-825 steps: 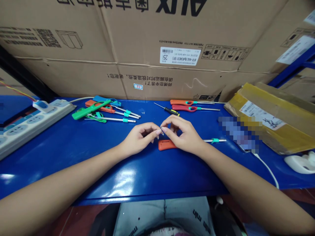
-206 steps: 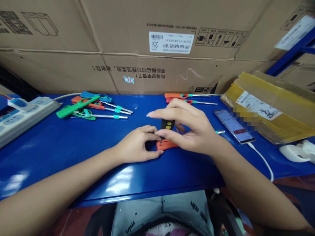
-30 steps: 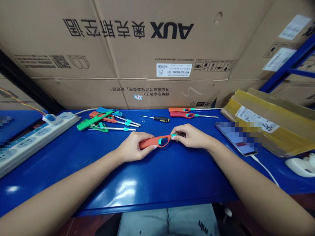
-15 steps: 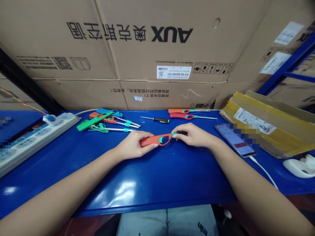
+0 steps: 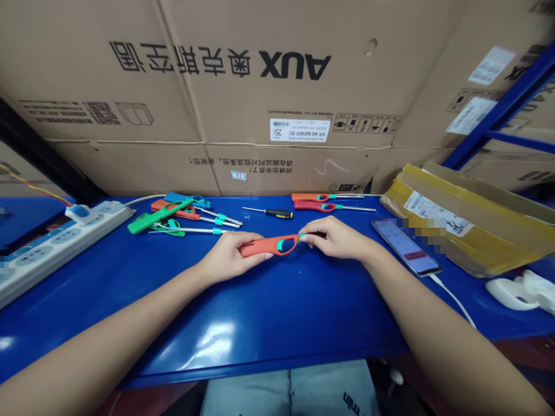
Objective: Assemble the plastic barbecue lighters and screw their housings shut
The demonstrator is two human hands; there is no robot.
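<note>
An orange-red stick lighter point(image 5: 259, 247) with a teal trigger lies level above the blue table, held between both hands. My left hand point(image 5: 228, 256) wraps round its handle from the left. With thumb and fingers my right hand point(image 5: 332, 238) pinches the teal collar at its front end; the metal tube is hidden by that hand. Behind the hands lies a screwdriver point(image 5: 278, 214) with a black and yellow handle. Two assembled lighters, one orange point(image 5: 304, 197) and one red point(image 5: 309, 206), rest at the back.
Green point(image 5: 161, 216), orange and blue lighter parts with metal tubes are piled at the back left, beside a white power strip point(image 5: 65, 237). On the right are a phone point(image 5: 407, 247) with a cable, a yellow-taped carton point(image 5: 468, 219) and a white earbud case point(image 5: 511, 293). A large cardboard box point(image 5: 243, 104) stands behind.
The whole scene has shifted slightly left in view. Both hands keep the same hold on the lighter, with little visible movement.
</note>
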